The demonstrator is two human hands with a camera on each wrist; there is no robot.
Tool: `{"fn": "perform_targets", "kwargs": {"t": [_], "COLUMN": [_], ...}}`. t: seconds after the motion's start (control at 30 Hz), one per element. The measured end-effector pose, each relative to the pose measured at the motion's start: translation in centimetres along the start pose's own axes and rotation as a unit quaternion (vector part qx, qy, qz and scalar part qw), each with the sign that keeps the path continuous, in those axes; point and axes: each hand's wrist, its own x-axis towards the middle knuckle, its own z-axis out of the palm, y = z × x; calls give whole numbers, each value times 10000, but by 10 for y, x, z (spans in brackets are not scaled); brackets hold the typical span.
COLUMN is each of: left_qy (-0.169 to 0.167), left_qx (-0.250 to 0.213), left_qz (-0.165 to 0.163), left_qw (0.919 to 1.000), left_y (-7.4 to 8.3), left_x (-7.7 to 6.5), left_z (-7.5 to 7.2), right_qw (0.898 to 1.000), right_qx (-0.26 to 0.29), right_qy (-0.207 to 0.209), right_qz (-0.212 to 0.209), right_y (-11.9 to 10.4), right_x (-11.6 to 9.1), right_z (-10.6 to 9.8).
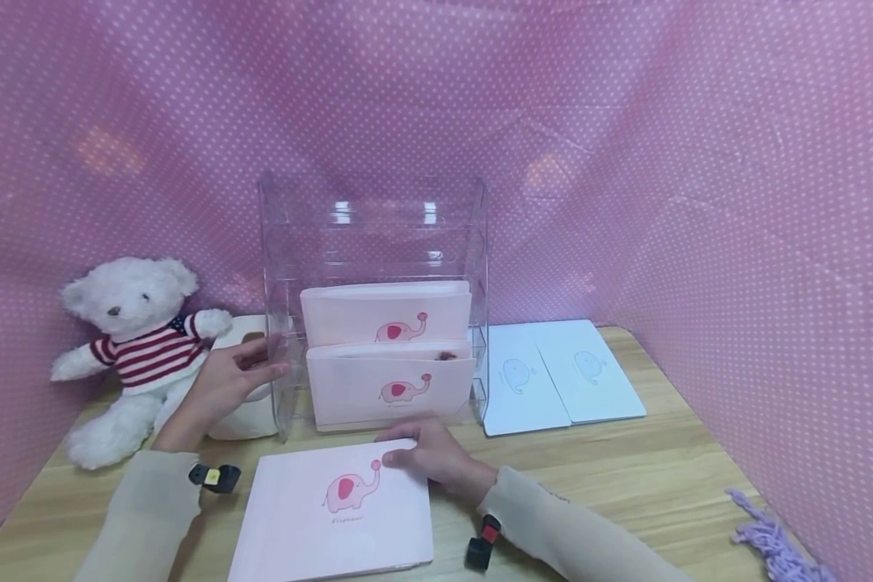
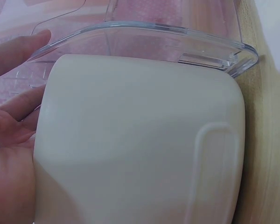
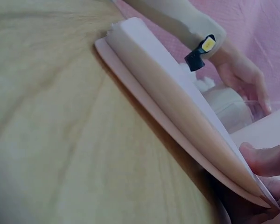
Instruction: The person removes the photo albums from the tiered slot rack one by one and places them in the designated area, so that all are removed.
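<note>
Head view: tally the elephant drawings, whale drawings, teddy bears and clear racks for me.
Elephant drawings: 3
Whale drawings: 2
Teddy bear: 1
Clear rack: 1
Total: 7

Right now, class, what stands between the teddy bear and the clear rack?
A white container stands between the teddy bear and the clear rack, partly hidden by the left hand, as the head view shows.

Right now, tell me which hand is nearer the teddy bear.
Left. The left hand is just beside the teddy bear; the right hand is farther off, gripping the elephant booklet.
</note>
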Motion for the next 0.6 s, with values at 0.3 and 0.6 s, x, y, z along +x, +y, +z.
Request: {"fn": "perform_targets", "kwargs": {"t": [0.3,0.6], "left_qy": [48,42], "left_qx": [4,-17], "left_qz": [50,30], "left_qw": [10000,10000], "left_y": [2,2], "left_x": [-1,-1], "left_z": [1,1], "right_qw": [9973,9874], "right_qx": [-688,-1400], "right_qy": [69,50], "right_qz": [-256,-735], "right_y": [-1,-1], "right_x": [1,1], "right_z": [-1,-2]}}
